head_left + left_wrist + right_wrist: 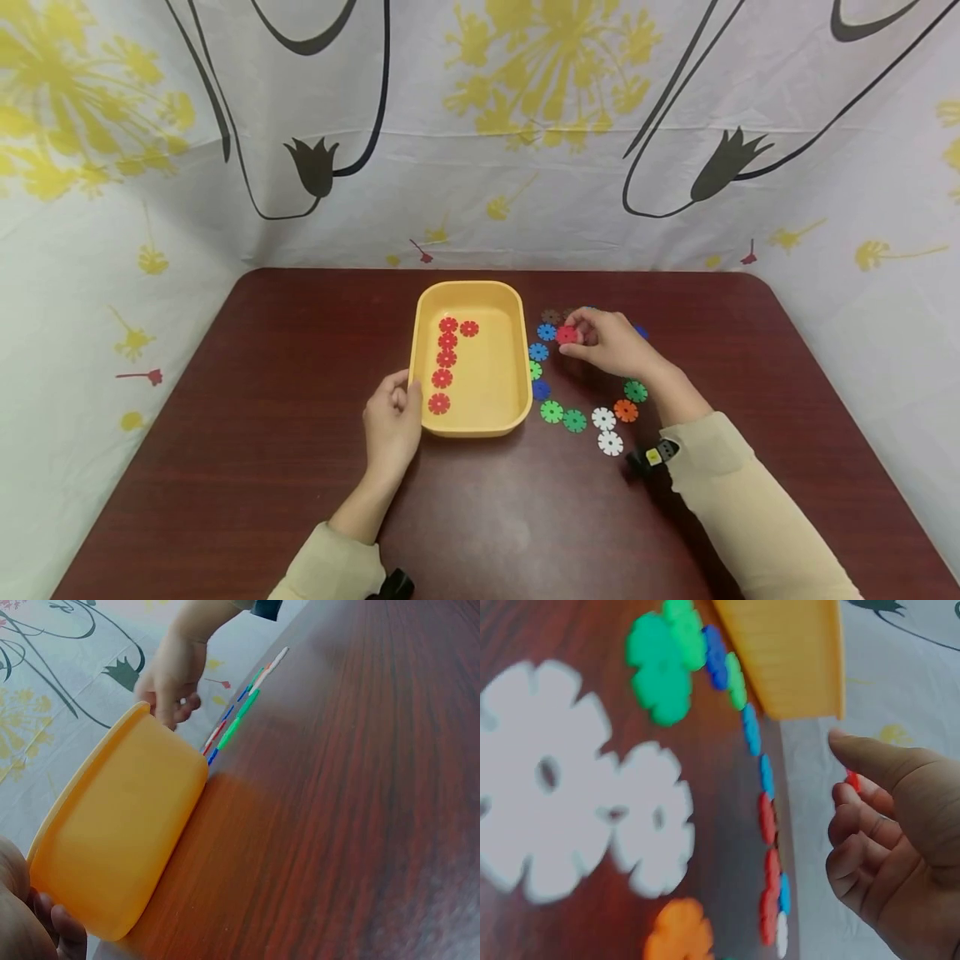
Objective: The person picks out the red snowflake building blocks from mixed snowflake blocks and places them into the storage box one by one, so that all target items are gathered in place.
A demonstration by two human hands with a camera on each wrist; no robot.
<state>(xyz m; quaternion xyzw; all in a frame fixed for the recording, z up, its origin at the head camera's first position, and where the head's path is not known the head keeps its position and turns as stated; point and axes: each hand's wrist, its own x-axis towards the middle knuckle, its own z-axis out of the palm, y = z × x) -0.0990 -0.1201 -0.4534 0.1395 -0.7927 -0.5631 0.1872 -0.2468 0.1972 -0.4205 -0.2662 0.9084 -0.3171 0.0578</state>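
A yellow plastic tray (491, 421) stands on the table, several red notched discs (446, 358) lying inside along its left and one more beside them. My left hand (393, 425) grips the tray's left wall, thumb at the rim and fingers curled at its outside. To the right of the tray, my right hand (611, 342) pinches a red notched disc (567, 334) between thumb and fingers, raised above the table. Only a sliver of this red disc (853, 780) shows past the fingers in the right wrist view.
Around the right hand lies a loose ring of notched discs: blue ones (538, 352), green ones (574, 421), an orange one (626, 410), two white ones (610, 442) and brown (551, 317). A patterned cloth (487, 192) hangs behind the dark wooden table (300, 350).
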